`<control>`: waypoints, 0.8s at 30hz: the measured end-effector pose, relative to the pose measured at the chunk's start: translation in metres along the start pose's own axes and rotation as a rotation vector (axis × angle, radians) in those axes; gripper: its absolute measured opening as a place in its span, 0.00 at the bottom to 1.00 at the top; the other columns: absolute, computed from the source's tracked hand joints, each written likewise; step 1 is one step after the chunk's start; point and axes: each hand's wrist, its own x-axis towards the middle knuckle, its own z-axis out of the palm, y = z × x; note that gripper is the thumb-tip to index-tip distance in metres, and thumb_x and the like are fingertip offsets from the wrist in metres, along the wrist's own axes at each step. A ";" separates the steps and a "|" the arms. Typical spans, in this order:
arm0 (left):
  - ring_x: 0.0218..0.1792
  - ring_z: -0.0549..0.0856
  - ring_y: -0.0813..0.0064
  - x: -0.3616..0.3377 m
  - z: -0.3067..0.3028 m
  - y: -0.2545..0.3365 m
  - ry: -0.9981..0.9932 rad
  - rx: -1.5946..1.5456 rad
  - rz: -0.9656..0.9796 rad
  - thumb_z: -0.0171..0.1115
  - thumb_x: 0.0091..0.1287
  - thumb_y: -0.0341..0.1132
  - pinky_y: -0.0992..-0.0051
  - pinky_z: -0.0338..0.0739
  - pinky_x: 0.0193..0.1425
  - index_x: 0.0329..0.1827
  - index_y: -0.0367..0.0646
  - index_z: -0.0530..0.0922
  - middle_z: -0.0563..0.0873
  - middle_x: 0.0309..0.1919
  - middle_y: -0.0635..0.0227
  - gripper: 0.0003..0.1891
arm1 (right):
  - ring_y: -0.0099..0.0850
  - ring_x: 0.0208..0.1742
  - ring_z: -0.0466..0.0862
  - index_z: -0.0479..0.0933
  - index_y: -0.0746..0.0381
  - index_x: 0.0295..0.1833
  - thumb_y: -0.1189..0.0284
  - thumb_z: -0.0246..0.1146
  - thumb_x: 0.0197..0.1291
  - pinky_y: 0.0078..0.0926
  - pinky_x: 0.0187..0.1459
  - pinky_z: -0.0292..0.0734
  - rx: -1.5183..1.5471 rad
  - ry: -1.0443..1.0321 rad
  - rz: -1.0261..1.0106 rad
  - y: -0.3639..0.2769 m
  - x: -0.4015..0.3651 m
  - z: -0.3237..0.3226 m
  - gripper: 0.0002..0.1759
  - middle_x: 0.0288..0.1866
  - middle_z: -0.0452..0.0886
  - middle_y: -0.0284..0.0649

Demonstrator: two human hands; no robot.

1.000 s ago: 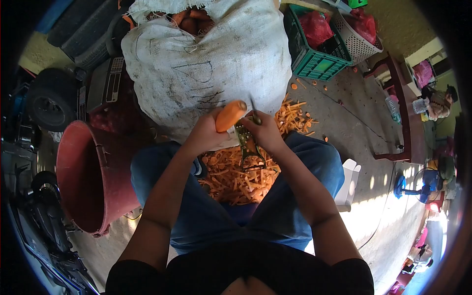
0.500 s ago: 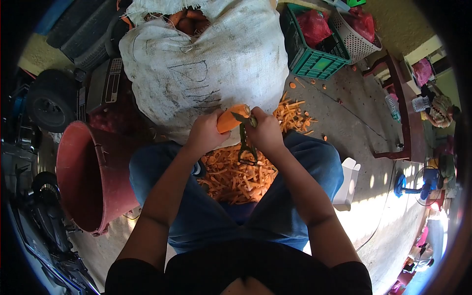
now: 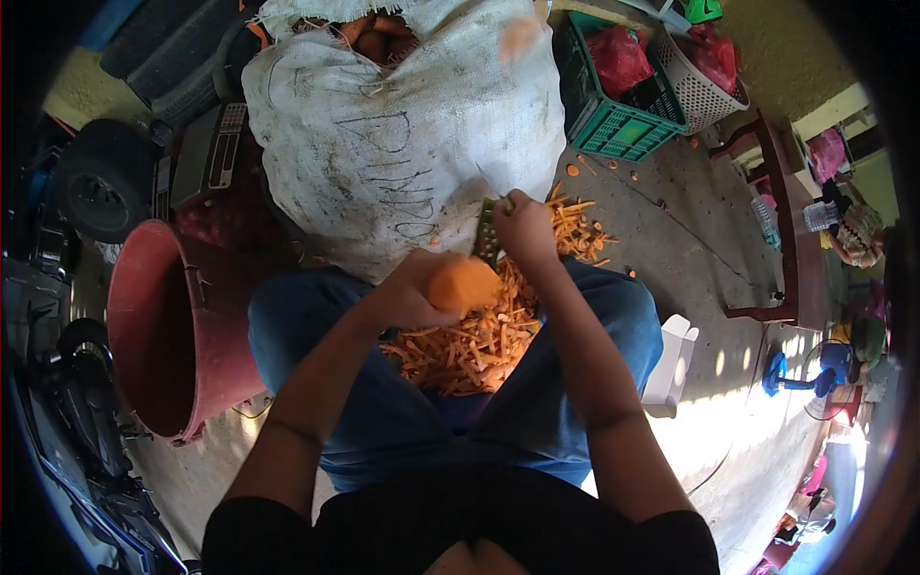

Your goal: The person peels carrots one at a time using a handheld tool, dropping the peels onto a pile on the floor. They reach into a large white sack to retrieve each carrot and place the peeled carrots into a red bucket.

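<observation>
My left hand [image 3: 410, 292] is closed around a thick, peeled carrot [image 3: 462, 286], blurred by motion, its end facing me. In my right hand [image 3: 525, 230] is a dark green peeler [image 3: 488, 232] with a dotted body; a thin pointed blade shows beyond its upper end. The peeler is just above the carrot and apart from it. Between my knees lies a heap of carrot peelings [image 3: 470, 350]. A blurred orange piece [image 3: 520, 38] shows against the upper part of the white sack [image 3: 383, 144].
Carrots [image 3: 385, 43] show in the sack's torn opening. A red tub [image 3: 225, 326] stands left. Peelings [image 3: 580, 230] are scattered right of the sack. A green crate [image 3: 628, 129] and a white basket [image 3: 704, 105] hold red bags. A white carton [image 3: 671, 364] lies by my right knee.
The peeler's blade was at the carrot's end; now they are apart. The carrot has come down towards me, the peeler has swung upward, and a blurred orange piece has appeared over the sack.
</observation>
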 end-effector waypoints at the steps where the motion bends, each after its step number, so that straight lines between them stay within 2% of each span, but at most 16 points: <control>1: 0.24 0.79 0.74 0.003 0.000 0.012 -0.006 0.005 -0.005 0.62 0.42 0.28 0.78 0.71 0.30 0.31 0.37 0.73 0.79 0.22 0.63 0.13 | 0.47 0.25 0.76 0.70 0.66 0.29 0.67 0.56 0.46 0.38 0.28 0.72 0.008 0.002 0.004 0.005 0.002 0.003 0.12 0.22 0.75 0.52; 3: 0.26 0.78 0.78 0.005 0.004 0.025 0.128 0.233 -0.088 0.61 0.42 0.28 0.78 0.71 0.32 0.33 0.37 0.73 0.78 0.24 0.66 0.13 | 0.47 0.29 0.77 0.71 0.66 0.31 0.67 0.56 0.46 0.38 0.32 0.72 -0.092 -0.091 0.019 0.007 -0.001 0.000 0.13 0.25 0.75 0.53; 4: 0.27 0.78 0.77 0.003 0.002 0.023 0.231 0.281 -0.103 0.61 0.43 0.28 0.78 0.71 0.33 0.36 0.37 0.73 0.79 0.25 0.66 0.15 | 0.46 0.31 0.76 0.71 0.66 0.32 0.67 0.55 0.46 0.38 0.35 0.72 -0.112 -0.153 -0.010 0.002 -0.005 -0.003 0.13 0.27 0.75 0.53; 5: 0.27 0.78 0.77 0.001 -0.001 0.021 0.241 0.290 -0.094 0.61 0.43 0.28 0.78 0.71 0.33 0.36 0.37 0.73 0.79 0.25 0.66 0.15 | 0.46 0.31 0.76 0.71 0.66 0.31 0.67 0.56 0.46 0.38 0.34 0.72 -0.086 -0.201 -0.007 -0.005 -0.010 -0.007 0.12 0.26 0.76 0.52; 7: 0.29 0.79 0.71 -0.005 -0.006 0.020 0.400 0.286 -0.160 0.61 0.43 0.29 0.77 0.71 0.34 0.38 0.37 0.72 0.79 0.26 0.61 0.17 | 0.46 0.31 0.76 0.71 0.67 0.31 0.67 0.56 0.46 0.38 0.34 0.71 -0.068 -0.257 -0.032 -0.003 -0.015 -0.002 0.13 0.26 0.76 0.52; 12: 0.29 0.80 0.66 -0.027 -0.001 0.024 0.484 0.445 -0.273 0.60 0.44 0.30 0.74 0.71 0.34 0.38 0.36 0.71 0.79 0.26 0.58 0.16 | 0.47 0.31 0.76 0.71 0.67 0.31 0.66 0.56 0.46 0.39 0.34 0.71 -0.035 -0.286 -0.093 0.000 -0.023 -0.006 0.13 0.26 0.75 0.52; 16: 0.29 0.79 0.58 -0.056 -0.021 0.048 0.610 0.909 -0.282 0.62 0.45 0.35 0.68 0.72 0.32 0.35 0.41 0.72 0.78 0.25 0.56 0.14 | 0.47 0.32 0.75 0.71 0.66 0.32 0.67 0.56 0.46 0.39 0.35 0.70 -0.061 -0.295 -0.142 0.004 -0.028 -0.011 0.13 0.27 0.75 0.52; 18: 0.29 0.79 0.57 -0.081 -0.045 0.064 0.712 1.080 -0.392 0.62 0.46 0.37 0.66 0.72 0.31 0.35 0.43 0.72 0.79 0.26 0.57 0.15 | 0.47 0.33 0.75 0.71 0.66 0.32 0.67 0.56 0.46 0.40 0.36 0.70 -0.047 -0.290 -0.162 0.005 -0.030 -0.014 0.13 0.27 0.75 0.52; 19: 0.29 0.79 0.56 -0.095 -0.059 0.078 0.751 1.172 -0.521 0.62 0.47 0.40 0.64 0.72 0.31 0.37 0.44 0.71 0.79 0.26 0.57 0.16 | 0.47 0.33 0.75 0.70 0.66 0.33 0.67 0.56 0.46 0.40 0.36 0.69 -0.041 -0.292 -0.172 0.006 -0.032 -0.016 0.12 0.27 0.75 0.52; 20: 0.30 0.79 0.55 -0.111 -0.075 0.085 0.821 1.453 -0.612 0.60 0.48 0.42 0.62 0.72 0.31 0.37 0.44 0.71 0.79 0.27 0.58 0.17 | 0.47 0.33 0.75 0.70 0.66 0.33 0.67 0.56 0.46 0.40 0.36 0.69 -0.033 -0.288 -0.179 0.006 -0.034 -0.018 0.12 0.27 0.75 0.52; 22: 0.30 0.79 0.54 -0.142 -0.103 0.099 1.003 1.545 -0.967 0.56 0.51 0.45 0.60 0.72 0.32 0.37 0.42 0.70 0.79 0.27 0.57 0.17 | 0.47 0.32 0.75 0.70 0.66 0.31 0.68 0.56 0.46 0.41 0.34 0.69 -0.026 -0.267 -0.179 0.007 -0.037 -0.022 0.12 0.26 0.74 0.52; 23: 0.33 0.78 0.54 -0.162 -0.117 0.099 1.070 1.528 -1.022 0.54 0.52 0.46 0.60 0.73 0.34 0.37 0.42 0.69 0.79 0.31 0.56 0.17 | 0.47 0.32 0.75 0.70 0.66 0.31 0.68 0.56 0.46 0.41 0.34 0.69 -0.014 -0.261 -0.188 0.008 -0.039 -0.023 0.12 0.26 0.74 0.52; 24: 0.40 0.76 0.54 -0.195 -0.140 0.086 0.970 1.620 -1.174 0.52 0.54 0.45 0.61 0.73 0.35 0.38 0.42 0.69 0.76 0.39 0.54 0.16 | 0.48 0.32 0.74 0.69 0.66 0.31 0.68 0.56 0.46 0.41 0.34 0.68 0.005 -0.253 -0.205 0.009 -0.040 -0.024 0.12 0.25 0.74 0.52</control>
